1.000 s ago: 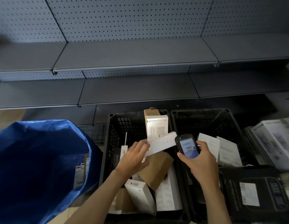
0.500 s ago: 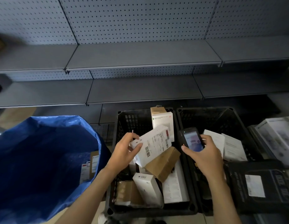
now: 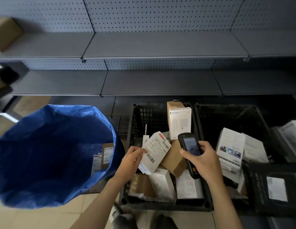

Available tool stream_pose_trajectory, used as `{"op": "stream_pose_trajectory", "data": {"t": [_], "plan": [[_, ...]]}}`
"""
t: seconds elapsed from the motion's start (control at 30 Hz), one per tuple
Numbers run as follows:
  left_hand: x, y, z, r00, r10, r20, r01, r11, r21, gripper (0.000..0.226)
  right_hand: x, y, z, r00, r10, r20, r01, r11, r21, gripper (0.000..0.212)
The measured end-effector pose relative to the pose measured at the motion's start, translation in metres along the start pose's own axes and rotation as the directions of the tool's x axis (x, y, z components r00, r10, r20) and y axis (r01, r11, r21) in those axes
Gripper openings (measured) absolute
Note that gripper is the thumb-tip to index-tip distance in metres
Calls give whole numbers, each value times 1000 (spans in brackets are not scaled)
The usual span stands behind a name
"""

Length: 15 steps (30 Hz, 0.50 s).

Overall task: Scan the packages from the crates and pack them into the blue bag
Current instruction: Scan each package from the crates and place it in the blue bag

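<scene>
My left hand [image 3: 130, 161] holds a white box [image 3: 154, 152] above the left black crate [image 3: 135, 123], its barcode label facing up. Just to its right, my right hand [image 3: 204, 160] grips a black handheld scanner [image 3: 190, 147], screen up and head tilted toward the box. The crate beneath holds several white and brown packages, among them a tall white box [image 3: 180, 124] and a brown carton [image 3: 174, 158]. The right black crate [image 3: 230, 116] contains white boxes [image 3: 230, 151]. The open blue bag [image 3: 49, 154] stands to the left with two packages [image 3: 103, 157] inside.
Grey metal shelves [image 3: 160, 45] with pegboard backing run behind the crates. A dark box [image 3: 276, 185] with a white label lies at lower right, with more white boxes [image 3: 291, 136] at the right edge. A brown carton [image 3: 6, 33] sits on the upper left shelf. Tiled floor below.
My left hand has turned the white box so its barcode label faces up and lowered it slightly. My right hand has kept the scanner beside it. My view shifted left.
</scene>
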<state>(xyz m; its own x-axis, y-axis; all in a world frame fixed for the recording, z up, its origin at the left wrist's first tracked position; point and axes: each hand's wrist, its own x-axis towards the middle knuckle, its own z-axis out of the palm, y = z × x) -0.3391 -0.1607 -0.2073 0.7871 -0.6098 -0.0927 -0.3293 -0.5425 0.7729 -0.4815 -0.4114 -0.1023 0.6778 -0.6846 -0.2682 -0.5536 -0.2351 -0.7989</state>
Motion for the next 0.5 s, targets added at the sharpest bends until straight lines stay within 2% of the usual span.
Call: {"op": "stream_pose_trajectory", "data": {"t": [0.2, 0.27, 0.37, 0.5], "plan": [[4, 8, 17, 1000, 1, -15, 2, 975, 222, 22, -1, 1, 3, 1000, 16, 1, -16, 1000, -9, 81], [-1, 15, 23, 1000, -29, 7, 25, 937, 349, 37, -1, 2, 2, 1000, 27, -10, -27, 1000, 15, 79], [-9, 21, 33, 999, -2, 39, -20, 840, 543, 60, 0, 5, -1, 999, 35, -20, -34, 999, 40, 73], [-16, 8, 42, 997, 30, 68, -68, 743, 666, 72, 1, 9, -7, 999, 39, -34, -37, 998, 58, 75]]}}
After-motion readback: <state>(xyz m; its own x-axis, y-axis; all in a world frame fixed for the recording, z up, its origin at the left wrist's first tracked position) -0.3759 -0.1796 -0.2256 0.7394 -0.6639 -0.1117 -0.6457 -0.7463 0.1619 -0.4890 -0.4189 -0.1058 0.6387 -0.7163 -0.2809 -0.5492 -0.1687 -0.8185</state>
